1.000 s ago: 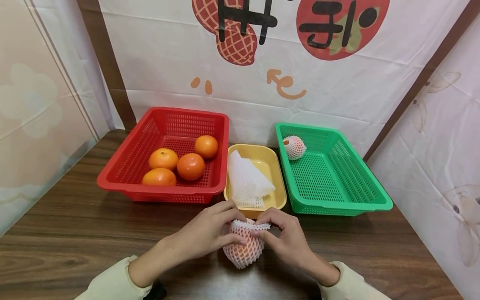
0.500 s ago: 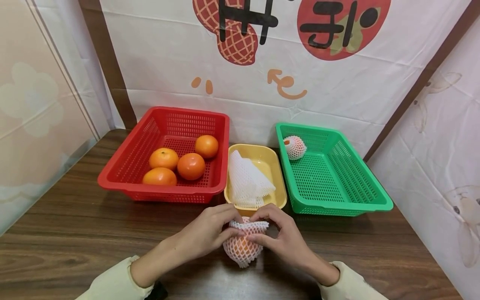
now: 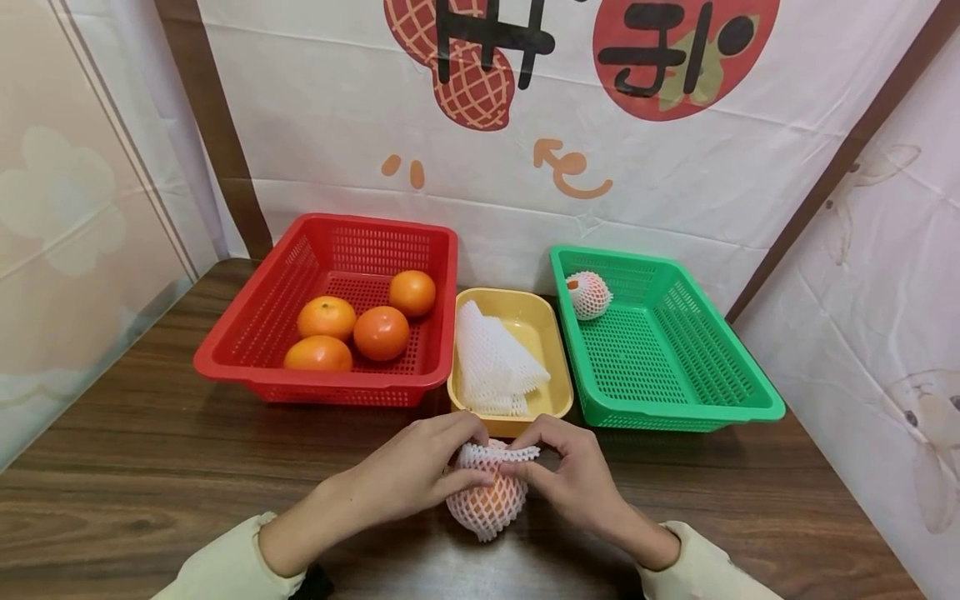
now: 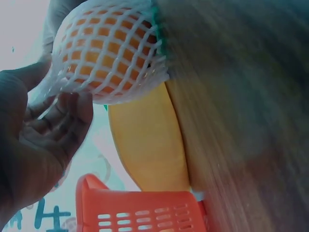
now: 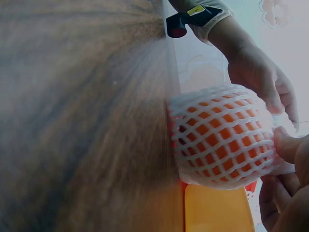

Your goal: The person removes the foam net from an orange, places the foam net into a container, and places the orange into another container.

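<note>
Near the front of the table, an orange sits inside a white foam net sleeve, its skin showing through the mesh. My left hand pinches the sleeve's upper edge from the left, thumb on the near side. On the right, my right hand pinches the same edge between thumb and fingers. The sleeve's rim is folded over at the top, between both hands. In the right wrist view, the netted orange hangs over or stands close to the wooden surface, with the left hand beyond it.
Behind the hands is a yellow tray with white foam nets. To its left stands a red basket holding several oranges. A green basket on the right holds a netted orange. A printed cloth hangs behind.
Both hands drew slightly closer together half a second ago, and now the right fingers sit a little further right along the rim. The netted orange has shifted only slightly; baskets and tray are unchanged.
</note>
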`<act>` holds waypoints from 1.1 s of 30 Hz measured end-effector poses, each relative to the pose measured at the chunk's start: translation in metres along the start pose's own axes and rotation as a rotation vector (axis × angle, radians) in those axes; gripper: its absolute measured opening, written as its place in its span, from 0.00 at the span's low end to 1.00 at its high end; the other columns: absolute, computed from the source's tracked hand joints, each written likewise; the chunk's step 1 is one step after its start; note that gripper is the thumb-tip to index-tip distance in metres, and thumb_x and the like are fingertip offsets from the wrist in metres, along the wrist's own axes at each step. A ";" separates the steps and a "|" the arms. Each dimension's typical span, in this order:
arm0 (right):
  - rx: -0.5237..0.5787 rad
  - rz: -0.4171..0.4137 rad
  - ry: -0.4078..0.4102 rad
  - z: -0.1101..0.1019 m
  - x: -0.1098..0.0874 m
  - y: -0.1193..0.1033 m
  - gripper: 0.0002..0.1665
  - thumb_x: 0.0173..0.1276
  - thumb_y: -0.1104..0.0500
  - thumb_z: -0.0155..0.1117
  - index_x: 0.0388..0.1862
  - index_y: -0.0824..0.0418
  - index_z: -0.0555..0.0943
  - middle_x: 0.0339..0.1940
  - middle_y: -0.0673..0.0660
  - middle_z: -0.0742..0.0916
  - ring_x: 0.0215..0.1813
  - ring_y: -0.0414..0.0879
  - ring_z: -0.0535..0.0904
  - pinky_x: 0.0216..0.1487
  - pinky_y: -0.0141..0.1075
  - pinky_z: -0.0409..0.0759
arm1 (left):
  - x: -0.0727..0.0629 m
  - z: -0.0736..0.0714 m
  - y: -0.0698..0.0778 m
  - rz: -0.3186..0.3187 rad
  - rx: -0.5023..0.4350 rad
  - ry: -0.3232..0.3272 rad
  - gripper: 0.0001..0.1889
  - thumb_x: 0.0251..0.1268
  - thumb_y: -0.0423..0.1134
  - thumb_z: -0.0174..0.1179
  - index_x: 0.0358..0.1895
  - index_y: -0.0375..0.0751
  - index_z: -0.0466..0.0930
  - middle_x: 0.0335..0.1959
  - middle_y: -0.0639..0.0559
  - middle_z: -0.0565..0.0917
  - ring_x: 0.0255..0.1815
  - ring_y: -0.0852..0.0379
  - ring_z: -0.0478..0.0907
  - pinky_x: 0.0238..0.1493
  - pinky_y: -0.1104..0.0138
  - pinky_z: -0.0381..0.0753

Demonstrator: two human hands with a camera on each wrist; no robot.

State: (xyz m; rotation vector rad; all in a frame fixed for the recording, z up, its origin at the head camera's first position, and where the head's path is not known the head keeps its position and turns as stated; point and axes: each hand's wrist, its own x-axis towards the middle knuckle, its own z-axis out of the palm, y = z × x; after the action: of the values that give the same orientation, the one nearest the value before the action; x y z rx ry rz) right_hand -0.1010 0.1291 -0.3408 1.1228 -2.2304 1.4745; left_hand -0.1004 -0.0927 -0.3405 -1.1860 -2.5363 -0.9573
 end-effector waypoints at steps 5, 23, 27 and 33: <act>0.019 -0.021 0.024 0.000 0.000 -0.002 0.14 0.48 0.76 0.73 0.27 0.62 0.79 0.28 0.53 0.83 0.33 0.45 0.80 0.34 0.36 0.80 | 0.000 -0.002 0.001 -0.082 0.004 -0.009 0.21 0.55 0.56 0.66 0.44 0.46 0.76 0.37 0.61 0.74 0.31 0.63 0.72 0.33 0.72 0.74; 0.114 -0.006 -0.109 0.002 -0.004 0.018 0.18 0.52 0.71 0.73 0.41 0.61 0.79 0.38 0.54 0.82 0.41 0.46 0.77 0.40 0.38 0.79 | 0.001 0.005 -0.001 0.055 -0.153 0.102 0.10 0.54 0.33 0.70 0.28 0.47 0.75 0.28 0.61 0.76 0.32 0.67 0.72 0.32 0.68 0.78; 0.067 0.013 -0.133 0.003 -0.007 0.032 0.19 0.54 0.64 0.75 0.45 0.56 0.80 0.42 0.51 0.82 0.45 0.45 0.77 0.44 0.40 0.78 | 0.001 0.004 -0.002 0.061 -0.133 0.107 0.11 0.54 0.31 0.69 0.29 0.46 0.74 0.28 0.60 0.75 0.32 0.66 0.72 0.31 0.69 0.77; 0.051 0.058 -0.157 0.001 -0.009 0.036 0.19 0.57 0.58 0.73 0.48 0.53 0.80 0.44 0.48 0.82 0.48 0.45 0.78 0.48 0.40 0.77 | 0.001 0.004 -0.002 0.061 -0.115 0.111 0.12 0.53 0.28 0.68 0.28 0.46 0.74 0.28 0.61 0.75 0.32 0.66 0.73 0.33 0.71 0.77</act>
State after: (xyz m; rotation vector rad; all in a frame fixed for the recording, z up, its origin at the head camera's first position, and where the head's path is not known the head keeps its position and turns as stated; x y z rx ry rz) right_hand -0.1200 0.1390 -0.3709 1.2383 -2.3603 1.5231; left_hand -0.1020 -0.0907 -0.3448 -1.1975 -2.3735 -1.1346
